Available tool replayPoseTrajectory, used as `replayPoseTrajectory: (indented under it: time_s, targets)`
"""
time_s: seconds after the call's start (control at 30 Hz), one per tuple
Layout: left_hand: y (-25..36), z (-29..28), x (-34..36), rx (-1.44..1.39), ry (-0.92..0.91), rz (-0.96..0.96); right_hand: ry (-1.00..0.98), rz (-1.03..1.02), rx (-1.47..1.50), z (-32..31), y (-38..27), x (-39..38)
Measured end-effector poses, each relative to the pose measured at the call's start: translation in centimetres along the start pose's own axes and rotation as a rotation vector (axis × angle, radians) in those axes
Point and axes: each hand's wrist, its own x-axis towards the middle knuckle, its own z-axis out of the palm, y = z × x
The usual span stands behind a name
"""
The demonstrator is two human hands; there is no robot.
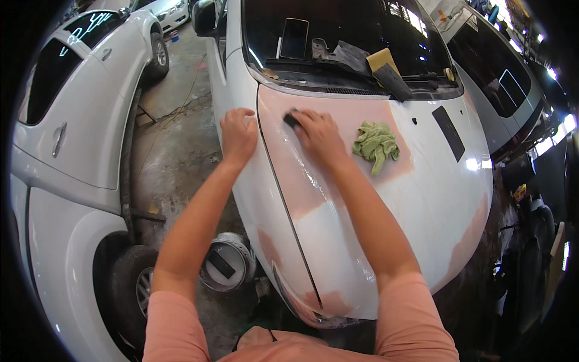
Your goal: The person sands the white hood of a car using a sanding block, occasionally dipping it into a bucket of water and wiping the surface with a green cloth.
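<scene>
My right hand [318, 134] grips a small black sanding block [291, 117] against the hood [362, 214] of a white car, near the hood's left edge. The block lies on a dull pink patch [307, 193], where wet streaks shine. Slight blur softens the fingers. My left hand [239, 139] rests on the fender just left of the hood gap, fingers loosely bent, the thumb apart, with nothing visible in it. To the right of my right forearm lies a crumpled green cloth [376, 146].
At the windshield base are a phone [295, 38], a yellow sheet [381, 59] and dark pieces. A black strip [448, 133] lies on the hood's right. A bucket [228, 265] with a dark block stands below the fender. Another white vehicle [78, 139] is parked at left.
</scene>
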Motion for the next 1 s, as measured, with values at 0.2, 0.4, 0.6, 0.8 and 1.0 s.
replayPoseTrajectory:
  time_s: [0.2, 0.4, 0.6, 0.8, 1.0]
  targets:
    - [-1.2, 4.2, -0.5, 0.109, 0.183, -0.268, -0.004, -0.046, 0.015, 1.2, -1.9, -3.6]
    - [1.0, 3.7, 0.1, -0.027, 0.1, -0.28, -0.089, -0.056, -0.016, -4.2, -2.2, -9.1]
    - [-0.9, 3.9, 0.8, 0.02, 0.076, -0.194, 0.025, -0.143, -0.081, 4.1, -0.6, 4.3]
    - [-3.8, 5.3, 0.5, -0.003, 0.127, -0.227, -0.18, -0.098, -0.051, -5.4, -1.8, -11.5]
    - [-3.1, 5.9, 1.1, -0.031, 0.092, -0.191, -0.051, -0.187, 0.017, 2.9, -2.1, 4.5]
